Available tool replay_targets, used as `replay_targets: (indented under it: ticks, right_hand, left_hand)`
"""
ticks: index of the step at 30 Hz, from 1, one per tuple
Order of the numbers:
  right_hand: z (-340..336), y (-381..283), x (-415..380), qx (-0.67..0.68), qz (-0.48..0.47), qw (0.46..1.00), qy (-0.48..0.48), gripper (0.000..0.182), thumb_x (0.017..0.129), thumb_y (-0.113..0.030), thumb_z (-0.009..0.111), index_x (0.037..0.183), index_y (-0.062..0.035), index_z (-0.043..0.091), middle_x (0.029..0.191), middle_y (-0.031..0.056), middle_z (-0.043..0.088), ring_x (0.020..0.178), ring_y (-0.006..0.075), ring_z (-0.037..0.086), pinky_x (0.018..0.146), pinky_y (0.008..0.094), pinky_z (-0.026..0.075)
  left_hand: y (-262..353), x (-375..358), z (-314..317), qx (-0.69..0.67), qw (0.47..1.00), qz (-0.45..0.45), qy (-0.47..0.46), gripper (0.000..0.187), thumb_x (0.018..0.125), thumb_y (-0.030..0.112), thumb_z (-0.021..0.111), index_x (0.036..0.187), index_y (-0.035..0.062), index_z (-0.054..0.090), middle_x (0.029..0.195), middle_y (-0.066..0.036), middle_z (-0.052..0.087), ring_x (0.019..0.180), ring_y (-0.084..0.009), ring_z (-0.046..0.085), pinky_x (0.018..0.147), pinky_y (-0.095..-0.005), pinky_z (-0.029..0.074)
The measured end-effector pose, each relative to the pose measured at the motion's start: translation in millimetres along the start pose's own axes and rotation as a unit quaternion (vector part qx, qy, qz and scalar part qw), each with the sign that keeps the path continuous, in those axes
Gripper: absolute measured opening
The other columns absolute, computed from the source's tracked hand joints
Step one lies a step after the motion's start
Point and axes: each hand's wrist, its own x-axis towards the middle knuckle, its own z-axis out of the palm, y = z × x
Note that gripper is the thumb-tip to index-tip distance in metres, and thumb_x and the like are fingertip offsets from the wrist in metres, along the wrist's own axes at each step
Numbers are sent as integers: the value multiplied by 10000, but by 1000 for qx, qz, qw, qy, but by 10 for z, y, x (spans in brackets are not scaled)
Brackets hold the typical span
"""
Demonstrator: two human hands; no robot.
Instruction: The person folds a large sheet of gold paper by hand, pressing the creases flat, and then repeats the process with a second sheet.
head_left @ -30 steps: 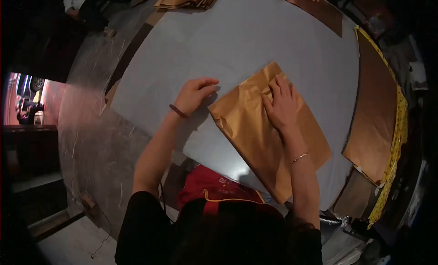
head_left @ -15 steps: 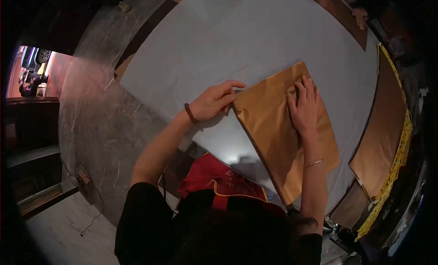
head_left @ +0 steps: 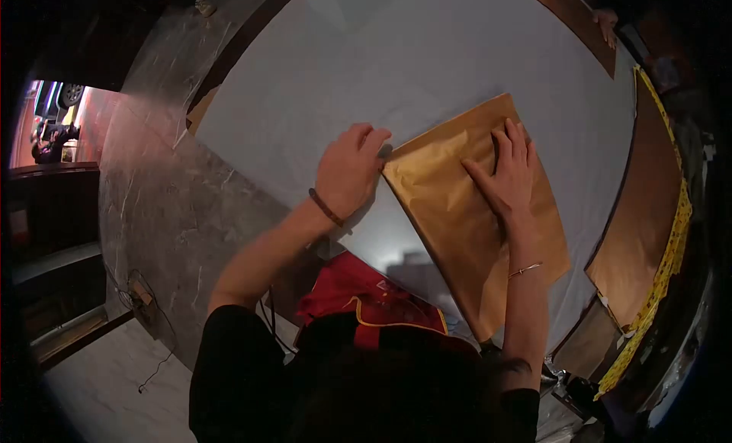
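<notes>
A folded piece of brown paper (head_left: 442,207) with a creased surface lies on a large white sheet (head_left: 305,100) in front of me. At its left corner, my left hand (head_left: 349,171) is curled in, thumb and fingers closed at the corner; a small grey spot shows by the fingertips, too small to name. My right hand (head_left: 509,172) rests on the paper's right half, fingers spread and pressing lightly. The underside of the paper and my left fingertips are partly hidden.
Brown sheets (head_left: 637,237) edge the white sheet on the right, beside a yellow measuring tape (head_left: 675,237). Another person's hand (head_left: 607,25) rests at the upper right. A red apron (head_left: 366,290) covers my lap. A cable (head_left: 169,340) lies on the floor at left.
My left hand has turned and curled more tightly at the paper's left corner, which has shifted slightly left. My right thumb has spread outward. The other person's hand has moved slightly.
</notes>
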Motion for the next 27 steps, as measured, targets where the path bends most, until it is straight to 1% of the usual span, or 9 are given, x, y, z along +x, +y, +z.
replay_targets:
  ticks: [2,3,5,6,7,10,13,25,27]
  right_hand:
    - [9,-4,2,-3,1,1000,5,756,743,-578,651,1270,-66,474,1420,150,385,1366,315,278,1116,509,159]
    - [4,0,-1,2,-2,1000,13,755,735,-580,657,1255,-59,489,1418,156,384,1363,317,282,1110,514,165]
    - [34,32,-19,1,-6,1000,18,742,733,-566,665,1245,-56,498,1416,160,384,1362,316,284,1108,516,167]
    - [44,37,-14,5,-13,1000,23,729,732,-552,673,1235,-52,506,1415,163,384,1360,316,286,1106,518,170]
    - [30,22,-2,13,-9,1000,22,715,724,-535,682,1220,-48,517,1418,167,380,1360,316,285,1106,521,167]
    - [46,39,-7,11,-7,1000,17,712,719,-526,686,1217,-47,517,1420,167,377,1364,313,280,1104,524,169]
    - [30,12,-11,10,5,1000,8,710,727,-531,682,1224,-53,513,1431,165,364,1371,311,270,1104,530,168]
    - [-17,35,-4,6,-5,1000,6,726,787,-593,592,1274,-69,470,1447,144,353,1385,296,247,1107,526,157]
    - [-98,-43,34,-28,45,997,-49,682,802,-569,586,1246,-62,485,1425,132,377,1377,294,255,1102,537,157]
  left_hand:
    - [57,-108,51,114,973,165,113,422,774,118,693,1161,110,525,1193,-86,535,948,-273,584,822,-418,442]
    - [96,-149,67,113,968,221,45,459,791,213,695,1205,120,522,1281,-90,489,1125,-276,518,969,-448,370]
    - [231,-202,21,79,966,234,-71,553,801,330,679,1289,148,493,1381,-134,413,1306,-320,365,1065,-449,279]
    - [167,-234,147,85,967,220,-99,599,820,454,625,1353,233,462,1459,-153,320,1381,-343,236,1107,-474,202]
    - [148,-240,179,84,966,224,-96,599,820,454,625,1353,233,462,1459,-153,320,1381,-343,236,1107,-474,202]
    - [77,-251,203,123,962,204,-131,577,846,578,519,1378,379,419,1505,-165,236,1405,-357,162,1124,-506,130]
    - [59,-243,188,128,960,221,-117,576,819,566,557,1351,375,450,1502,-161,250,1392,-362,198,1111,-506,179]
    - [-10,-233,156,148,938,269,-158,638,784,644,536,1373,456,382,1521,-163,178,1401,-422,106,1072,-636,93]
    - [-28,-225,164,139,938,273,-162,646,776,654,533,1372,453,387,1521,-168,177,1398,-424,111,1059,-657,85]
